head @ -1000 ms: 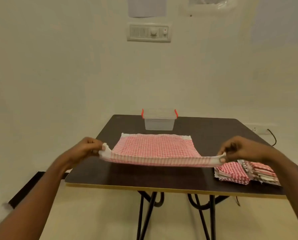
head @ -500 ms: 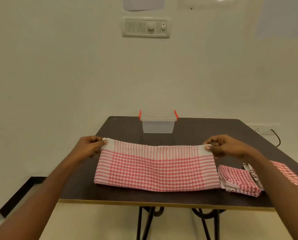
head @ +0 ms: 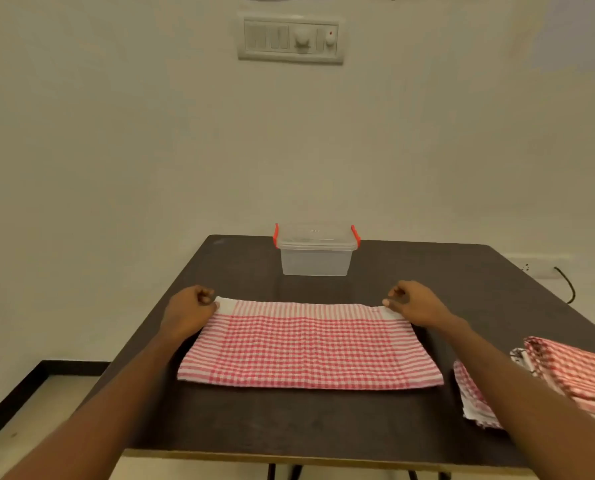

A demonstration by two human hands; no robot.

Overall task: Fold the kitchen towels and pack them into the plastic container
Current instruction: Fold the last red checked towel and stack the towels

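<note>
A red-and-white checked kitchen towel (head: pixel 306 348) lies folded in half and flat on the dark table (head: pixel 462 289). My left hand (head: pixel 188 308) is at its far left corner with fingers curled, pinching the white edge. My right hand (head: pixel 412 303) is at the far right corner, fingertips curled on that edge as well. Beyond the towel, at the table's far edge, stands the clear plastic container (head: pixel 315 261) with its lid on and orange-red latches.
A pile of more checked towels (head: pixel 573 372) lies at the table's right edge, partly behind my right forearm. A switch panel (head: pixel 291 38) hangs on the wall ahead. A black cable (head: pixel 566 282) runs from a wall socket at the right.
Both hands carried the towel's near edge over to the far edge, folding it in half. The towel now lies flat and my hands have lowered onto the table at its far corners.
</note>
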